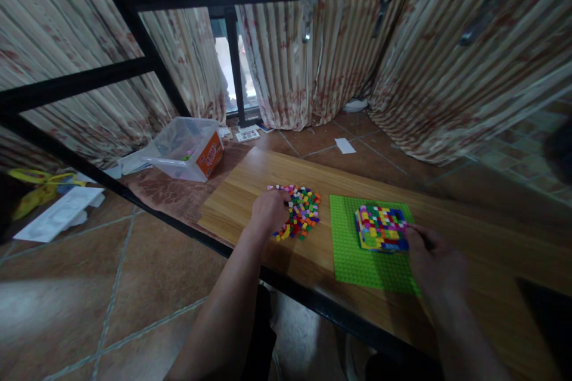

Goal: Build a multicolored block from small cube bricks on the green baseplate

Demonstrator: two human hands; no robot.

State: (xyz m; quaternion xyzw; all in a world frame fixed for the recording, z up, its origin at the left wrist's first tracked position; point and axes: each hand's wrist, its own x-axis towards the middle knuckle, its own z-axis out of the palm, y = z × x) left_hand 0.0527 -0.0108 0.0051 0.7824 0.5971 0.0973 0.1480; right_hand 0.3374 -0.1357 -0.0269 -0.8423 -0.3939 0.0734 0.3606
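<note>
The left hand [268,212] is resting at the loose brick pile [304,209], near the left edge of the desk [241,190]; the right hand [435,262] is holding bent fingers at the right side of the brick block [379,228] on the green baseplate [353,268] (whether either is grasping a brick, I cannot tell).

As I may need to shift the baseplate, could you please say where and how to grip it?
I would pinch the baseplate by its left edge, coming from beside the brick pile: it lies flat and that edge is uncovered, while the block and right hand sit nearer its right edge.
</note>
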